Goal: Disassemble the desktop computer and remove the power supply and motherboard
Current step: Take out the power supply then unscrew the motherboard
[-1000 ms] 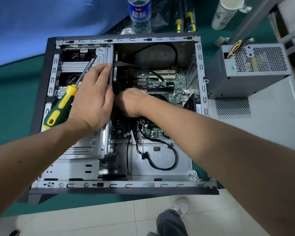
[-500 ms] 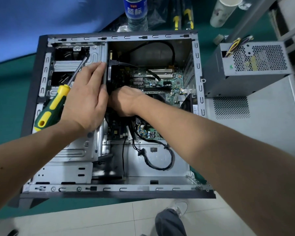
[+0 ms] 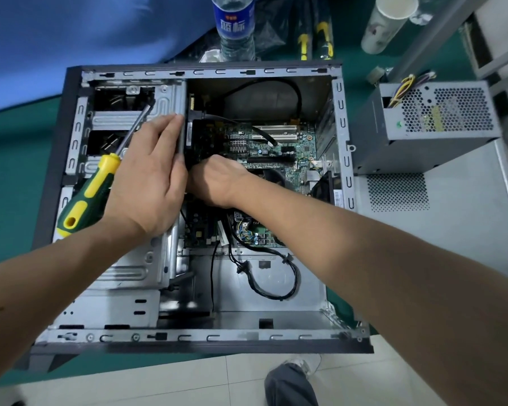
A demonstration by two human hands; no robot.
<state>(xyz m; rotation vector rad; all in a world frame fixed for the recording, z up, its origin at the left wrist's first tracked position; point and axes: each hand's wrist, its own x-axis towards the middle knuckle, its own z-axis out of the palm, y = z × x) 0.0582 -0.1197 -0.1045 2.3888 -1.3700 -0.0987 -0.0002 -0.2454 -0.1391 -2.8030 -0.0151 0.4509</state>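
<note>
Computer case [image 3: 188, 336] laid open on green counter [image 3: 9, 159], screwdriver [image 3: 90, 189] held under left hand [image 3: 147, 183], fingers straight against drive cage [image 3: 165, 104], right hand [image 3: 217, 183] curled over motherboard [image 3: 276, 150], its grip hidden, power supply [image 3: 434, 127] set apart beside case.

The table [image 3: 9, 177] is covered in green matting. Pale floor tiles [image 3: 165, 382] run along its near edge. A blue sheet [image 3: 71, 33] hangs behind its far left corner; grey metal framing [image 3: 440, 33] stands at the far right.
</note>
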